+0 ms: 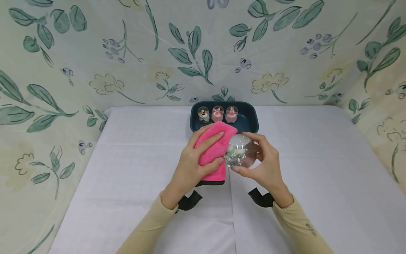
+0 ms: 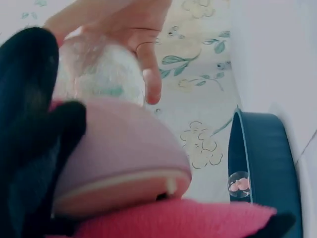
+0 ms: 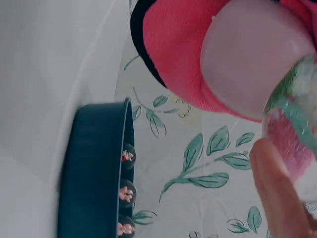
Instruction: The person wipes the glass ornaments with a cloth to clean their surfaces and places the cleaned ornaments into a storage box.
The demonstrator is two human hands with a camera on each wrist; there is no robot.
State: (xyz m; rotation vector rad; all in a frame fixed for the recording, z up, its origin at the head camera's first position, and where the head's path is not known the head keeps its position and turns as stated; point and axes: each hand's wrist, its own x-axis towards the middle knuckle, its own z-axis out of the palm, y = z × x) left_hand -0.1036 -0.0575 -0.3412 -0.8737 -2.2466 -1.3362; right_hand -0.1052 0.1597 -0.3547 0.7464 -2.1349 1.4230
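A large snow globe (image 1: 238, 152) lies on its side between the two hands, above the table. My right hand (image 1: 268, 164) grips its clear glass ball, thumb below and fingers above. Its smooth pale pink base (image 2: 124, 148) points toward my left hand (image 1: 191, 160), which holds a bright pink cloth (image 1: 219, 143) with dark edging against it. In the right wrist view the cloth wraps part of the base (image 3: 252, 54). Glitter and green and white shapes show inside the ball. Dark blurred shapes cover the left side of the left wrist view.
Behind the hands stands a dark blue tray (image 1: 252, 118) holding three small snow globes, one with a red and white figure (image 1: 203, 114) and two with pink bases. A white cloth (image 1: 142, 158) covers the table; a leaf-patterned curtain (image 1: 142, 53) hangs behind.
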